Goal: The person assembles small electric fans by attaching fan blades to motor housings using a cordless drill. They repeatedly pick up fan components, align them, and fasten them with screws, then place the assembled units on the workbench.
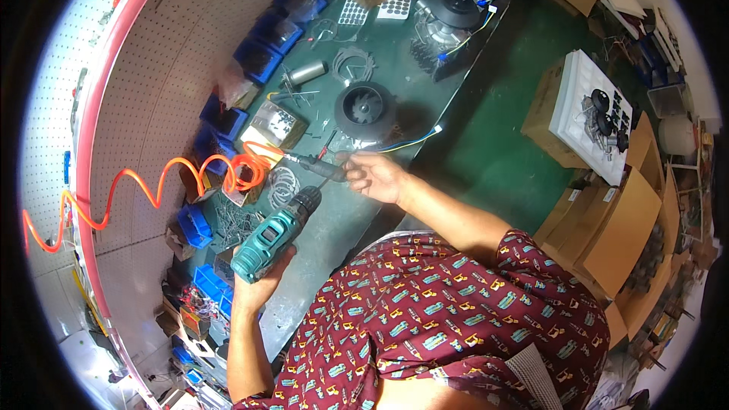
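Note:
My left hand (262, 282) is wrapped round a teal and black cordless drill (267, 239). The drill's chuck and thin bit tilt up to the right over the bench. My right hand (376, 177) is closed, its fingers curled and pinched just beyond the bit's tip. A dark, slim air tool (315, 165) on an orange coiled hose (247, 171) reaches to these fingertips; whether they grip it or something small is hidden. Beyond my right hand stands a round black blower fan (365, 110) with wires running out to the right. A red-handled screwdriver (327, 144) lies beside it.
Blue parts bins (258, 59) line the bench's left side, near a clear box of small parts (275, 125). A silver cylinder (306, 73) and coiled wire lie behind. More blower assemblies (448, 19) stand at the far end. Cartons (619, 235) and a white foam tray (588, 118) are on the right.

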### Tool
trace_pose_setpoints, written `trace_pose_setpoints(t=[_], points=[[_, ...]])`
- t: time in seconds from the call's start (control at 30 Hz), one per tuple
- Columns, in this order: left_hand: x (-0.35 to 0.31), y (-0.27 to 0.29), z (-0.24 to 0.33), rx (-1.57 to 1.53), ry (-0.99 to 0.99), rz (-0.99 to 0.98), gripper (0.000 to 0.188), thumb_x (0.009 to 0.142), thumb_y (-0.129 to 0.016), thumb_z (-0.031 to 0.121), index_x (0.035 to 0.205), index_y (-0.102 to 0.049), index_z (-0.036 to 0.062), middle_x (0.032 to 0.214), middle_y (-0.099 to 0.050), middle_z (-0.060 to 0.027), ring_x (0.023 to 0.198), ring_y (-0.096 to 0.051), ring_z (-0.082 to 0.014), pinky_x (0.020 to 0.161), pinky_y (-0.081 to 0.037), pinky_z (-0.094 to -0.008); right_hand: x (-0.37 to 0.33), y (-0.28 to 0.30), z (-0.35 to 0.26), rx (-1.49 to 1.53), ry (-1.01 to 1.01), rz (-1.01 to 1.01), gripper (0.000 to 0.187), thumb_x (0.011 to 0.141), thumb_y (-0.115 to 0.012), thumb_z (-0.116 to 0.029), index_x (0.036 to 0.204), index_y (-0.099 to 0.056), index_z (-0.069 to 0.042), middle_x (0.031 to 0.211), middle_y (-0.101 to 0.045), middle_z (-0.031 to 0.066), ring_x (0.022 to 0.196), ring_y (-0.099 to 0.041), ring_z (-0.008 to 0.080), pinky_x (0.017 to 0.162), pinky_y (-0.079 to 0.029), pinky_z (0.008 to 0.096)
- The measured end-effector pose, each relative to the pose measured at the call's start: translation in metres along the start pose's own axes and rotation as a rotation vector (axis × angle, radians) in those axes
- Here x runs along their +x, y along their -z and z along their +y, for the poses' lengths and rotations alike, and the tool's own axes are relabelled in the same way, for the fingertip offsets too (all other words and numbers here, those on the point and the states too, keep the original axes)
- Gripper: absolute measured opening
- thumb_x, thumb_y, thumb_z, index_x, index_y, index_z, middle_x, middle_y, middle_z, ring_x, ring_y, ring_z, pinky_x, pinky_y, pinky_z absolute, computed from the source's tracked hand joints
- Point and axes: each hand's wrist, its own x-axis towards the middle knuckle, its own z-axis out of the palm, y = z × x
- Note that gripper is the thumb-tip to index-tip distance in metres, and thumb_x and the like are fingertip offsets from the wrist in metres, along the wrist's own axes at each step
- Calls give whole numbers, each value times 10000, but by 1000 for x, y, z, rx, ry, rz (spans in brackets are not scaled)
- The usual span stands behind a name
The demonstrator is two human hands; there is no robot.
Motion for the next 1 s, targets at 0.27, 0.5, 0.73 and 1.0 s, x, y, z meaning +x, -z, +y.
trace_pose_setpoints(t=[0.27,0.5,0.73,1.0], points=[[18,21,25,188,-103,-47,244,790,-802,107,1006,-711,39,835,-727,-91,724,-680,-177,700,-540,-332,-17,-4,1,-489,84,149,224,980,-582,-214,1092,-637,-28,776,-518,-34,642,-428,56,529,-323,202],[109,58,86,384,-383,-374,320,789,-780,149,1069,-669,39,885,-705,-156,812,-689,-298,756,-556,-401,-55,6,-35,-1528,1057,821,180,783,-726,-77,944,-683,-12,738,-598,84,694,-603,197,633,-485,345],[144,57,105,410,-233,-537,363,788,-753,161,1104,-626,35,825,-686,-138,644,-657,-259,619,-555,-381,-39,24,-50,-1857,1178,561,177,769,-748,-89,922,-675,-39,861,-628,118,776,-644,344,662,-518,421],[124,53,115,580,-158,-443,345,754,-790,223,1040,-691,57,898,-719,-169,853,-701,-335,786,-560,-416,-34,24,-48,-1924,1187,562,192,763,-737,-91,849,-576,-33,863,-599,131,788,-629,357,643,-505,438]])
